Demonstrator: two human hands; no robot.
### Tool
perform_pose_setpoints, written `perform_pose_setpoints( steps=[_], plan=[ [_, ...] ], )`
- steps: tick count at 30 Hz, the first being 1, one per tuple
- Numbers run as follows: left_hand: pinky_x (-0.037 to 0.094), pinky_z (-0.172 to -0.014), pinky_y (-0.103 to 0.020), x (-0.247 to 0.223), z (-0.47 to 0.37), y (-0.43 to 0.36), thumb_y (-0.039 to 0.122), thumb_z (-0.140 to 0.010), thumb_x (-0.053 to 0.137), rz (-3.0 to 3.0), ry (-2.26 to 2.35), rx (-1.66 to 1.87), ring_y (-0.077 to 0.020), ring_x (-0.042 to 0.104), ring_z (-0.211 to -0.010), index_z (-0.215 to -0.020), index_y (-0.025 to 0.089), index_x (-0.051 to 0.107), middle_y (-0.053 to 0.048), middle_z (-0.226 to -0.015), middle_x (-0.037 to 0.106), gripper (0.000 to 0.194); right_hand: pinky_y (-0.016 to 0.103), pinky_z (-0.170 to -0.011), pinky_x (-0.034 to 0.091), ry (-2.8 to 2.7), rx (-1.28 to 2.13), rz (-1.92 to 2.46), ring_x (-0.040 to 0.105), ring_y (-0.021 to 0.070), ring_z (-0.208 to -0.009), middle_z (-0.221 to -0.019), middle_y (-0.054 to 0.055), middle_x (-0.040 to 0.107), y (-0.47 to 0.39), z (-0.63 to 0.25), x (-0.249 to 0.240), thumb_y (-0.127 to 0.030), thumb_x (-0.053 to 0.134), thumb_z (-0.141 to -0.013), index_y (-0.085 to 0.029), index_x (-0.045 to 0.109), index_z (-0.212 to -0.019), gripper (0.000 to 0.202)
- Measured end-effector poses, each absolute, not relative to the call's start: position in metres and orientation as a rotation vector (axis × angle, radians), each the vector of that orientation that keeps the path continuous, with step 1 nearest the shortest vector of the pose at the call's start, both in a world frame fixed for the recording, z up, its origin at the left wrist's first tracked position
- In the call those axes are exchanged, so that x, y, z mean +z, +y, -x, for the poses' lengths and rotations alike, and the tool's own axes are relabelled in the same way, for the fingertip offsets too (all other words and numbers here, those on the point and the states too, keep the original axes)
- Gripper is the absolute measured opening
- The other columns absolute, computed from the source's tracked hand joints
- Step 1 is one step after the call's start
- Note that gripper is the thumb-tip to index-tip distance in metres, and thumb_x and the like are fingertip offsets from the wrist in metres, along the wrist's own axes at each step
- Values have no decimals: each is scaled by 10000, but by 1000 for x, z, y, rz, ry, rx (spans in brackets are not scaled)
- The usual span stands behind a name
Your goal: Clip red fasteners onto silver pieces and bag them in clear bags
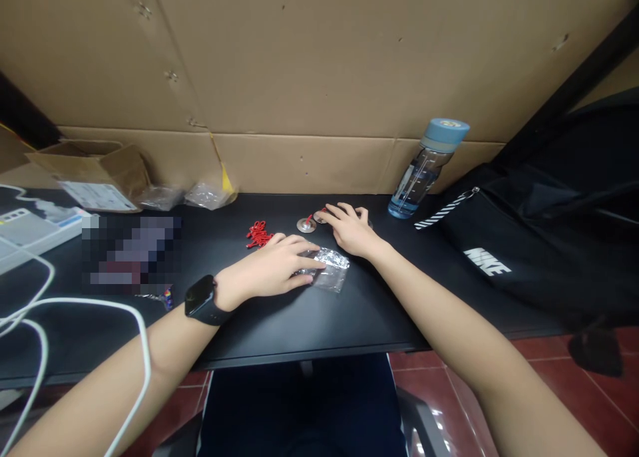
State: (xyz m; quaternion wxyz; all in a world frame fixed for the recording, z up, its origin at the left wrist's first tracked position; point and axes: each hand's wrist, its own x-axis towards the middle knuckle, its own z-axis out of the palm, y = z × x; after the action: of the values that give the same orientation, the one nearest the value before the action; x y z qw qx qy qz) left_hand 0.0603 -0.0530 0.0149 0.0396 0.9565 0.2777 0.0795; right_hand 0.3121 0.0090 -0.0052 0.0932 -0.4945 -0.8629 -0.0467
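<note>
- Far left: the open cardboard box (100,177) stands against the cardboard wall, likely set back to keep the black tabletop (309,334) free for handwork.
- Left of centre: red cords (258,235) lie in a loose heap just beyond the left hand, probably gathered there for easy reach.
- Centre: the left hand (279,265) lies palm down, fingers extended and slightly apart, thumb separate, over a clear plastic bag (332,279), seemingly steadying it flat.
- Just above that hand: one metal disc (306,225) with a red cord at its middle lies flat beside a second metal disc (319,216).
- Right of centre: the right hand (352,231) arches over the second disc's edge, fingers spread; I cannot tell whether it pinches anything underneath.
- Upper right: the blue-capped water bottle (420,177) stands near the wall, apparently out of the way.
</note>
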Motion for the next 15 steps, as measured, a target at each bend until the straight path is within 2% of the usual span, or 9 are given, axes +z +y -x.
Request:
perform_pose_setpoints(
  steps=[4,7,10,15],
  plan=[
    [386,-1089,-451,10,-60,-53,404,-1048,567,-2914,884,227,-297,506,-1413,-1483,370,566,-76,-1576,530,436,698,-1066,294,-2565,-128,1463,374,384,-1471,-1642,89,464,9,-313,-9,-137,364,-1000,-324,478,-1544,587],
    [404,-1080,-459,10,-61,-54,471,-1016,606,-2880,969,253,-326,516,-1395,-1542,315,495,-117,-1601,496,560,718,-1063,287,-2550,-81,1450,397,383,-1450,-1626,95,485,9,-315,-10,-150,362,-1004,-305,484,-1534,565],
    [419,-1053,-465,15,-61,-54,520,-989,631,-2869,1014,271,-348,531,-1347,-1540,283,489,-129,-1554,543,616,719,-1058,283,-2544,-49,1426,411,382,-1430,-1605,104,510,9,-315,-11,-152,366,-1003,-297,493,-1522,554],
    [412,-1043,-458,24,-60,-53,504,-964,676,-2851,1030,337,-341,544,-1294,-1527,272,484,-122,-1495,591,638,667,-1066,289,-2504,-38,1380,445,363,-1383,-1543,128,564,4,-320,-4,-142,428,-978,-279,569,-1442,504]
  ],
)
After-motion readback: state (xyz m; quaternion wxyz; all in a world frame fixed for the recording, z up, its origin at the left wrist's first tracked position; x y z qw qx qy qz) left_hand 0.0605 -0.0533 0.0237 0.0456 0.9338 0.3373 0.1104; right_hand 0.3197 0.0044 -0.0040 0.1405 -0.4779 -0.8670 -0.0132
